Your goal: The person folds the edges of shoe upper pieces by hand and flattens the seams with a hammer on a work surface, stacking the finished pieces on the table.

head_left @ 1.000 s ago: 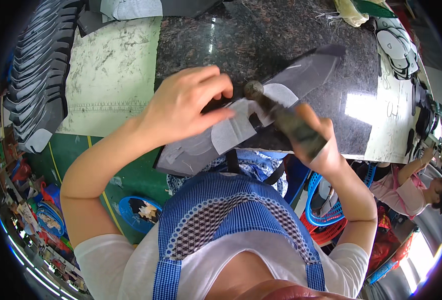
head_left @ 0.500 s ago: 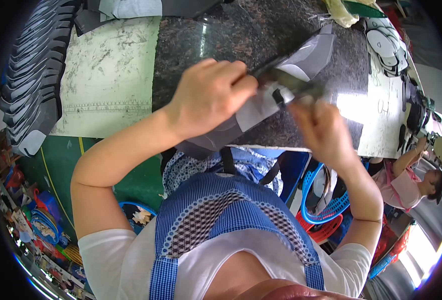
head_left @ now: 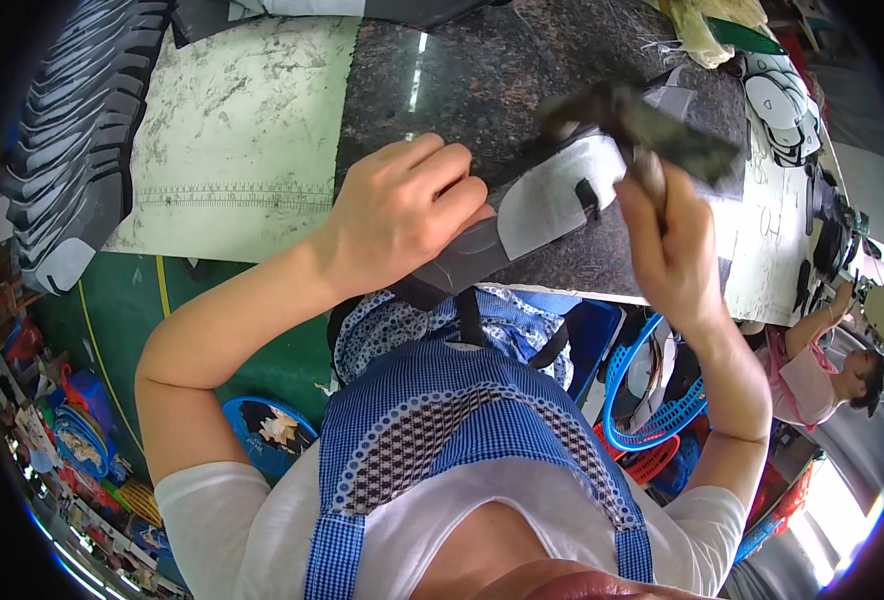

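My left hand is closed, its curled fingers at the near-left part of a dark grey shoe upper piece on the dark stone slab. A pale grey patch with a small black tab covers the piece's middle. My right hand is wrapped round the handle of a hammer. Its dark head, smeared by motion, is above the far part of the piece and hides some of it. The piece's far grey end shows past the hammer.
A long row of overlapped dark pieces lines the left. Beside it lies a stained pale sheet with ruler marks. White cut parts are stacked far right. Blue baskets stand below the table. Another person is at the right.
My right hand and the hammer have lifted and shifted right, off the pale patch, which now shows more fully. My left hand remains at the piece. The view has shifted slightly.
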Demonstrator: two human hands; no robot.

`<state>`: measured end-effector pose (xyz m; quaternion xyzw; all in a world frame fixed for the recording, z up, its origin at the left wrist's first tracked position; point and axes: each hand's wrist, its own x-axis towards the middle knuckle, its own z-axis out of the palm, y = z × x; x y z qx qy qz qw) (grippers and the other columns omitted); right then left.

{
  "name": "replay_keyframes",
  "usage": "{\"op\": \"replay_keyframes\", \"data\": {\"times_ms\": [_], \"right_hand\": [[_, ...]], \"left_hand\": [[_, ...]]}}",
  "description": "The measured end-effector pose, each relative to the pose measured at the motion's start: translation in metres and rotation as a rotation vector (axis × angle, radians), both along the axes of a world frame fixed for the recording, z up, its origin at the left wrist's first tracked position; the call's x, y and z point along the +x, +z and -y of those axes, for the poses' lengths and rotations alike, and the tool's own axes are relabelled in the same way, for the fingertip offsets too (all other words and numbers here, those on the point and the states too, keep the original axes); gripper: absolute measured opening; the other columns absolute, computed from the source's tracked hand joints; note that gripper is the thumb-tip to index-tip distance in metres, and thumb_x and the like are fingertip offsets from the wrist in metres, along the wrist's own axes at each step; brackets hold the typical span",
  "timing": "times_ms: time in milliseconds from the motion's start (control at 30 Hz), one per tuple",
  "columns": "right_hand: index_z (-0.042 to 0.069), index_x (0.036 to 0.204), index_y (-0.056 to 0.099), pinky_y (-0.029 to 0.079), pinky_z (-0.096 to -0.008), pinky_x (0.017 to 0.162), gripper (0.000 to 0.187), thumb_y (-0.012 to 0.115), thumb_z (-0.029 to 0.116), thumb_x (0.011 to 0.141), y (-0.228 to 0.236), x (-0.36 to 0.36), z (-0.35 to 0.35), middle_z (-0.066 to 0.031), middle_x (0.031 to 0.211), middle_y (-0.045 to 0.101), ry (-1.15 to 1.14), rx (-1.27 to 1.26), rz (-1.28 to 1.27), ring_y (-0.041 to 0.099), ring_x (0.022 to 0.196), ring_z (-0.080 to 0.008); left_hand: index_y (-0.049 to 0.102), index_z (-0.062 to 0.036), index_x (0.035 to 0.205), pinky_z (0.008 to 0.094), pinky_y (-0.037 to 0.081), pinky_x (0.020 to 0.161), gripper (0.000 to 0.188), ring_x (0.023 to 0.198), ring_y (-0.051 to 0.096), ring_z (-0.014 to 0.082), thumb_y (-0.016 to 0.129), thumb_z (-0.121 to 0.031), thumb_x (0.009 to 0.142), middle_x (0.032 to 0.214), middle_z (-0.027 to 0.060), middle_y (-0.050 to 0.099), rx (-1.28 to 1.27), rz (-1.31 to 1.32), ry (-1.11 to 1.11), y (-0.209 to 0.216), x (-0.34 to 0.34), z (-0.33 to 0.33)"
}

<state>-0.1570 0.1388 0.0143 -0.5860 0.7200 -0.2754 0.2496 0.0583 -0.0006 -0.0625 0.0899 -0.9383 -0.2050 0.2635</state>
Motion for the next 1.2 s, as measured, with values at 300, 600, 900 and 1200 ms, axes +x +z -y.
{"op": "replay_keyframes", "data": {"times_ms": [300,600,900,1200], "right_hand": [[-0.001,0.105,0.061,0.048,-0.0371,0.054,0.014,0.061,0.005,0.092,-0.021,0.020,-0.018,-0.0158,0.069,0.062,0.080,-0.139,-0.032,0.066,0.061,-0.0239],[-0.004,0.095,0.060,0.040,-0.0338,0.049,0.010,0.062,0.005,0.093,-0.036,0.038,-0.018,-0.0076,0.065,0.057,0.364,-0.111,-0.132,0.059,0.062,-0.0121],[-0.006,0.096,0.059,0.050,-0.0366,0.052,0.017,0.067,0.001,0.083,-0.036,0.049,-0.018,-0.0191,0.077,0.063,0.278,0.023,-0.045,0.064,0.059,-0.0361],[0.004,0.085,0.052,0.039,-0.0346,0.041,0.016,0.065,0.011,0.091,-0.038,0.036,-0.005,-0.0095,0.057,0.052,0.192,-0.092,-0.106,0.052,0.044,-0.0212]], "left_hand": [[0.070,-0.0031,0.104,0.0369,0.050,0.074,0.034,0.087,0.061,0.0262,0.078,-0.009,0.071,0.096,0.0075,0.061,0.284,0.174,-0.143,0.018,0.035,0.017],[0.067,-0.0036,0.083,0.0360,0.048,0.067,0.023,0.078,0.059,0.0244,0.082,-0.012,0.068,0.083,0.0046,0.059,0.314,0.083,0.023,0.008,0.048,0.012],[0.068,-0.0031,0.081,0.0332,0.047,0.058,0.024,0.069,0.057,0.0212,0.084,-0.011,0.065,0.078,0.0037,0.058,0.238,-0.062,0.070,-0.003,0.056,-0.001],[0.067,-0.0027,0.079,0.0314,0.046,0.058,0.020,0.069,0.056,0.0194,0.081,-0.010,0.067,0.077,0.0035,0.056,-0.130,0.019,0.078,0.011,0.052,-0.011]]}}
